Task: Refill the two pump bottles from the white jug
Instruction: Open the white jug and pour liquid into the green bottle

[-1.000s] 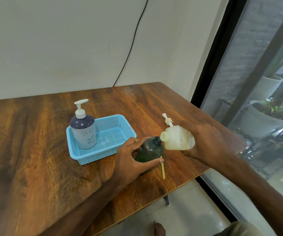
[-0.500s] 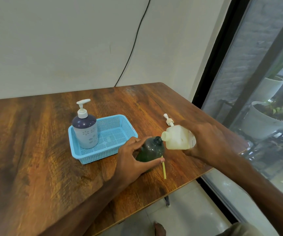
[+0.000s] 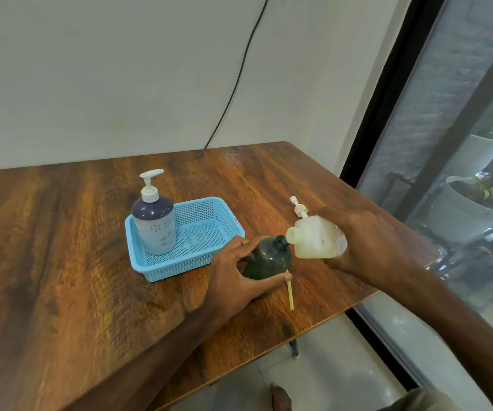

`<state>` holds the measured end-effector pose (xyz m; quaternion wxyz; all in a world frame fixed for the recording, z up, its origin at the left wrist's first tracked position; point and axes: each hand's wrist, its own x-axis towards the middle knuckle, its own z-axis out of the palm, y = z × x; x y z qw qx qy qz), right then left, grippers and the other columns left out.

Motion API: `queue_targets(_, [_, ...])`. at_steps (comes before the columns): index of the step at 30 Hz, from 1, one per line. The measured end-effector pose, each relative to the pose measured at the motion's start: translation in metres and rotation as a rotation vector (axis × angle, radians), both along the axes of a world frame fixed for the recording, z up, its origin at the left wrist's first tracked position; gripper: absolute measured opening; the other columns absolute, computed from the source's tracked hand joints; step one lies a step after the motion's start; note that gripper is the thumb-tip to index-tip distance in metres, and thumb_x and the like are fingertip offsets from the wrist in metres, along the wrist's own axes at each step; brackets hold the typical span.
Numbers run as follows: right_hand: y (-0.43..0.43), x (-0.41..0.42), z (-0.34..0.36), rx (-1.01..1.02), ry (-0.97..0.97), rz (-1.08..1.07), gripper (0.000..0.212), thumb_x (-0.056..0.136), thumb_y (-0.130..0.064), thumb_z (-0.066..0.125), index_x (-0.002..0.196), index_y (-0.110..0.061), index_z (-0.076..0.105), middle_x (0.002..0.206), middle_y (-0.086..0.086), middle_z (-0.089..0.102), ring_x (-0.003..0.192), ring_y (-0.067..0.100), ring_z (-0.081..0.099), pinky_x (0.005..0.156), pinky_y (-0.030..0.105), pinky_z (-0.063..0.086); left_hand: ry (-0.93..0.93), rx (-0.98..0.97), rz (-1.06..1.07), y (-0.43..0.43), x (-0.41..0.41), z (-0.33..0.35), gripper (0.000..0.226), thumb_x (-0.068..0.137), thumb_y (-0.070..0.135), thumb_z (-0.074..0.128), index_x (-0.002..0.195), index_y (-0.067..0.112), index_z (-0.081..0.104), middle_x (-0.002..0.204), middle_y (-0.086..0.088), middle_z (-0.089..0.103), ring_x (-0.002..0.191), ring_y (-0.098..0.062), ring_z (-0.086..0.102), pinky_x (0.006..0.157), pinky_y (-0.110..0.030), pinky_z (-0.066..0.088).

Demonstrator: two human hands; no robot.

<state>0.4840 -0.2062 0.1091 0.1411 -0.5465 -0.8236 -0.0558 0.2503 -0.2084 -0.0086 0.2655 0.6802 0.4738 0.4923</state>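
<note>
Brown wood-grain table (image 3: 61,262) against a pale wall (image 3: 120,69), black cable (image 3: 239,72) running down it; dark-framed window (image 3: 461,143) on the far side of the right hand, white plant pots (image 3: 470,215) behind the glass; pale floor tiles below the table edge.

Two pump bottles, one jug, one basket, one loose pump head. Green bottle (image 3: 267,258) upright on the table, neck open, clasped in the left hand (image 3: 239,277) — thumb across the near side, fingers round the far side. White jug (image 3: 313,240) gripped in the right hand (image 3: 369,244), tipped over on its side, spout meeting the green bottle's mouth; milky-yellowish contents inside, level hard to judge. No stream visible at the spout. Green bottle's fill not readable through the dark plastic.

Just beyond the jug, a white pump head (image 3: 298,207) on the table, partly hidden. Yellow dip tube (image 3: 290,293) lying on the table just below the left thumb.

Beyond the left hand's fingers, blue mesh basket (image 3: 230,229) — one thing in it: the blue pump bottle (image 3: 154,223), upright in the corner farthest from both hands, pump fitted, dark top, pale lower body. Rest of the basket floor bare.
</note>
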Motion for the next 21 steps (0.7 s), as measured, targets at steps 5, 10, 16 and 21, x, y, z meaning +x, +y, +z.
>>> queue_targets(5, [-0.0003,-0.0012,0.0,0.0,-0.012,-0.011,0.078,0.073,-0.031,0.09,0.142,-0.028,0.055,0.132,-0.002,0.067,0.122,0.022,0.062,0.093,0.037,0.053,0.007,-0.009,0.005,0.0008,0.0004,-0.0011,0.08,0.064,0.057,0.092,0.136,0.032,0.066,0.116,0.016,0.065,0.113,0.004,0.057,0.085,-0.006,0.05])
queue_targets(10, [-0.0002,-0.0009,0.0037,0.002,-0.035,-0.002,0.076,0.076,-0.035,0.087,0.144,-0.03,0.053,0.134,-0.004,0.066,0.124,0.019,0.06,0.094,0.037,0.054,-0.024,-0.024,-0.014,0.0012,0.0006,-0.0017,0.079,0.064,0.056,0.093,0.134,0.035,0.066,0.117,0.017,0.066,0.114,-0.002,0.06,0.087,-0.013,0.055])
queue_targets(16, [-0.0007,-0.0021,0.0047,0.012,-0.05,-0.005,0.077,0.073,-0.034,0.088,0.142,-0.033,0.054,0.127,-0.005,0.069,0.118,0.019,0.063,0.088,0.038,0.056,-0.041,-0.01,-0.022,0.0008,0.0007,0.0005,0.072,0.064,0.053,0.094,0.128,0.047,0.061,0.116,0.022,0.064,0.114,0.002,0.058,0.085,-0.008,0.052])
queue_targets(21, [-0.0004,-0.0024,0.0046,-0.007,-0.056,-0.01,0.079,0.075,-0.037,0.087,0.145,-0.031,0.051,0.137,-0.005,0.064,0.127,0.018,0.057,0.095,0.037,0.053,-0.032,0.011,-0.019,0.0009,0.001,0.001,0.073,0.064,0.052,0.095,0.128,0.048,0.06,0.113,0.021,0.064,0.112,0.001,0.058,0.084,-0.009,0.052])
